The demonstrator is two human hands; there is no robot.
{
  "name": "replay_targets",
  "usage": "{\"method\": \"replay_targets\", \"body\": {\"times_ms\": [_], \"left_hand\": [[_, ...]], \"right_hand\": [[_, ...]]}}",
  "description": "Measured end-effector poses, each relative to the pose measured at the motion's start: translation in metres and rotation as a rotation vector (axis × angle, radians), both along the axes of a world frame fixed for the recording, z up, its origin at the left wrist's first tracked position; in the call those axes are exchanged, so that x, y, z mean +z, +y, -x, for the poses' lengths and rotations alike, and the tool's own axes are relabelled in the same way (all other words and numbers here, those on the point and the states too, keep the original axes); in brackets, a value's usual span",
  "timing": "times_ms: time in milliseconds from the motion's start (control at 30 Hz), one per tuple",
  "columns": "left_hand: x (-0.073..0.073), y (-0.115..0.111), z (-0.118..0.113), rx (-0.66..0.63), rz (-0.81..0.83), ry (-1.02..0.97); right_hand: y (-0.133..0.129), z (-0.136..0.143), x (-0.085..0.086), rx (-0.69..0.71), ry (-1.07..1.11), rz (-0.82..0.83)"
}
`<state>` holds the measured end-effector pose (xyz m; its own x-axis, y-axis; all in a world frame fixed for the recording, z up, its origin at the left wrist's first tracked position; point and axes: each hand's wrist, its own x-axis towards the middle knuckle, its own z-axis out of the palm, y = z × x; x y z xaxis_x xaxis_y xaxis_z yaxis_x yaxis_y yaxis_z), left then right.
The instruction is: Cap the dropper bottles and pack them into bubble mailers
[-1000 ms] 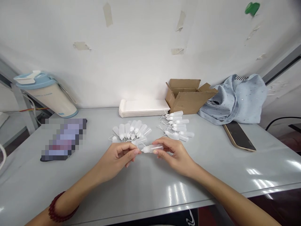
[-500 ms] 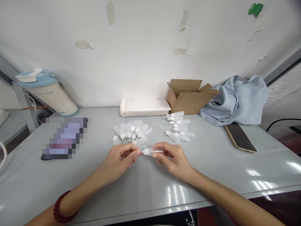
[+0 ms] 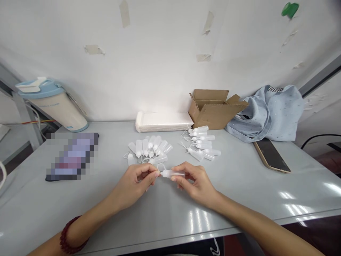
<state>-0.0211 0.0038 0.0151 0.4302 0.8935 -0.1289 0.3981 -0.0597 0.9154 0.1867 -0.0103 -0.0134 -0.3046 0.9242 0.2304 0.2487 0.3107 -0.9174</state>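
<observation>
A small translucent dropper bottle (image 3: 173,173) lies sideways between my hands, just above the grey table. My right hand (image 3: 195,183) grips its body between thumb and fingers. The thumb and fingertips of my left hand (image 3: 140,181) are pinched at the nozzle end, where a thin looped cap strap rises; the cap itself is hidden by the fingers. Just beyond my left hand lies a pile of similar dropper bottles (image 3: 150,147). Another group of bottles with looped straps (image 3: 204,144) spreads out to the right, past my right hand.
Along the wall stand a stack of white padded envelopes (image 3: 165,122) and an open cardboard box (image 3: 217,113). To the right are a light blue fabric bag (image 3: 279,113) and a phone (image 3: 271,155). A blurred-out device (image 3: 73,156) and a tumbler (image 3: 60,106) occupy the left.
Both hands stay almost in place around the bottle. The right fingers shift slightly on its body, and the bottle sits a touch lower in view.
</observation>
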Motion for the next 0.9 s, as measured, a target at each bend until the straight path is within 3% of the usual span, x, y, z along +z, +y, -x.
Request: {"method": "replay_targets", "body": {"times_ms": [400, 900], "left_hand": [[0.013, 0.002, 0.003, 0.08, -0.059, -0.007], [0.007, -0.007, -0.003, 0.069, -0.102, -0.003]], "right_hand": [[0.002, 0.001, 0.011, -0.037, 0.015, -0.07], [-0.002, 0.001, 0.003, -0.036, -0.048, -0.073]]}}
